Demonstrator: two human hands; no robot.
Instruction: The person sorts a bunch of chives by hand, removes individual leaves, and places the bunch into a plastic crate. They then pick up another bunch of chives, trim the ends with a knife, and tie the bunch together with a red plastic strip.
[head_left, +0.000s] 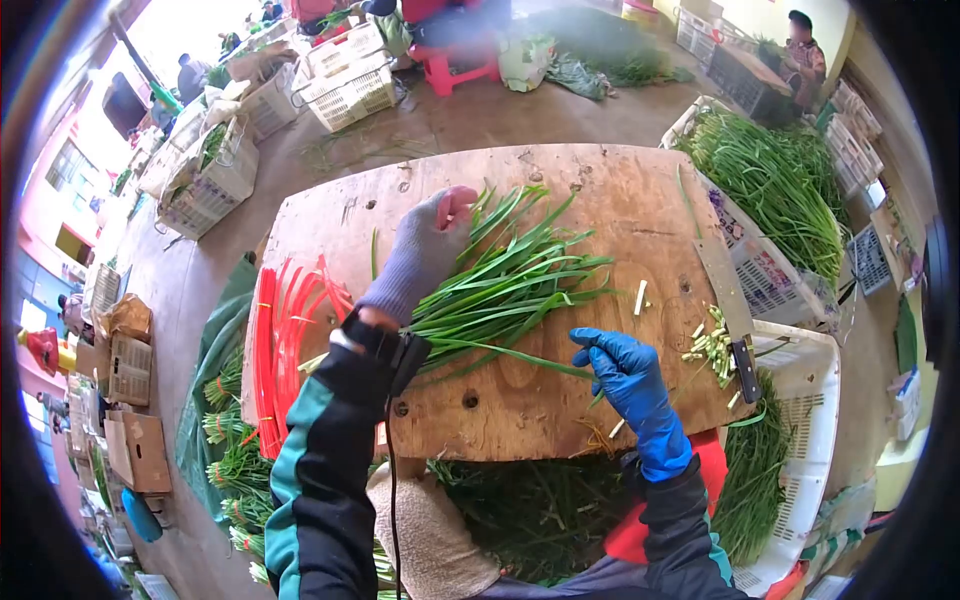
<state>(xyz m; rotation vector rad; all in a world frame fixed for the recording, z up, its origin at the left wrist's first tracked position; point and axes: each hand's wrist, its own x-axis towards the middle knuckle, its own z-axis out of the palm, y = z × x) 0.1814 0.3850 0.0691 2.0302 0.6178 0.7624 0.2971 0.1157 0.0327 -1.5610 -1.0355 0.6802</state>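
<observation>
A loose pile of garlic chives [515, 275] lies across the wooden board, leaf tips fanned to the right. My left hand [445, 220], in a grey knit glove with bare fingertips, is over the pile's upper left side. Its fingers are curled, and what they hold, if anything, is hidden. To the lower right, my right hand [622, 368] wears a blue rubber glove. Thumb and forefinger pinch the end of one long chive leaf [530, 355] that stretches from the pile. The pile's stem ends are partly hidden behind my left forearm.
A knife [738, 345] and cut stem pieces [712, 350] lie at the board's [450, 180] right side. Red ties [268, 365] lie on its left. Bundled chives [235, 430] sit lower left. Crates of greens [765, 180] stand right; a white crate [345, 85] stands behind. A person [803, 60] sits far right.
</observation>
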